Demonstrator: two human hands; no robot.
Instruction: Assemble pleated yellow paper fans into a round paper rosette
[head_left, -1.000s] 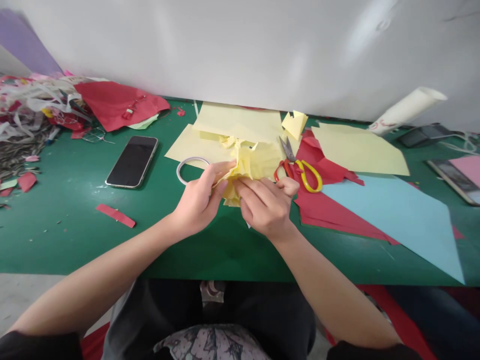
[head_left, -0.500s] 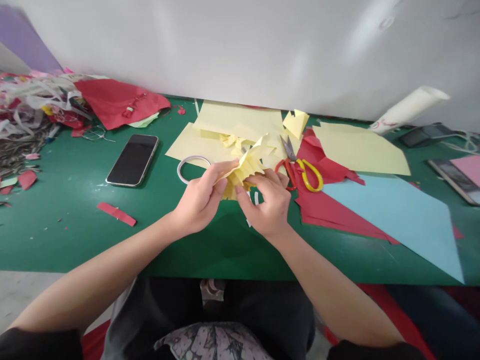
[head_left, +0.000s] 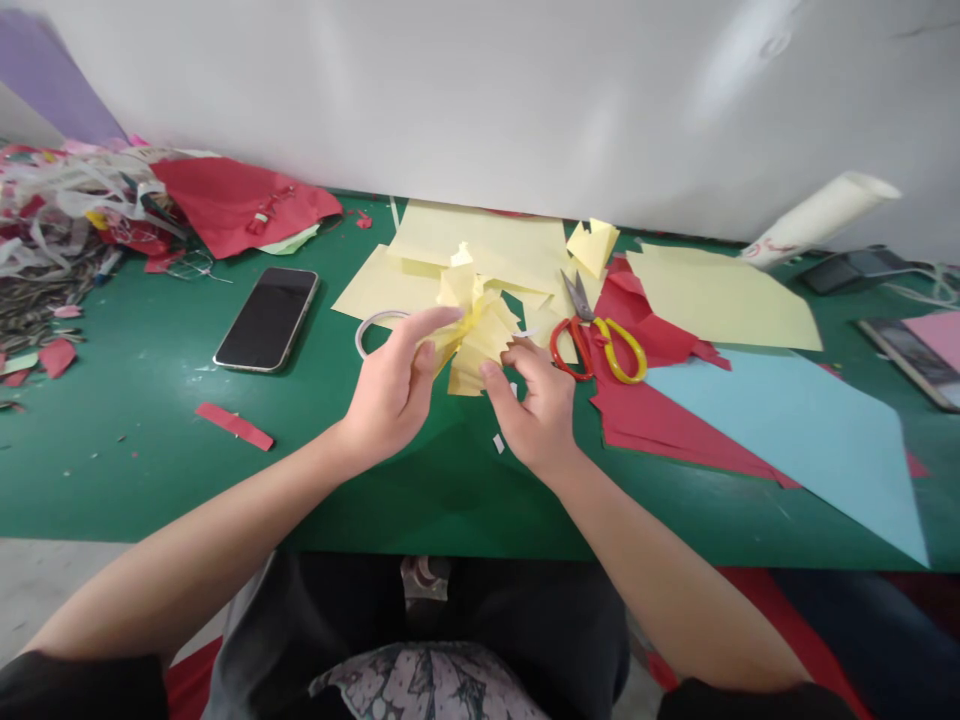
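Note:
Between my hands is a folded piece of yellow paper [head_left: 484, 345] with jagged cut edges, its folds spread out. My left hand [head_left: 394, 385] grips its left side between thumb and fingers. The thumb and forefinger of my right hand [head_left: 534, 405] pinch its lower right edge. Just behind my left fingers lies a white tape roll [head_left: 365, 335], partly covered. Scissors [head_left: 600, 330] with one red and one yellow handle lie right of my right hand, blades slightly apart. Yellow sheets [head_left: 367, 285] lie behind the held paper, and a small folded yellow piece [head_left: 592, 247] rests beyond the scissors.
A phone [head_left: 268, 320] and a red strip [head_left: 235, 426] lie to the left. Red paper [head_left: 652, 420] and a blue sheet [head_left: 810, 420] spread to the right. A white paper roll [head_left: 821, 215] leans by the wall. Scraps [head_left: 97, 210] heap at far left.
The yellow paper has turned and fanned open, its folds now standing upright and facing me. My right hand has shifted slightly left and down along its edge.

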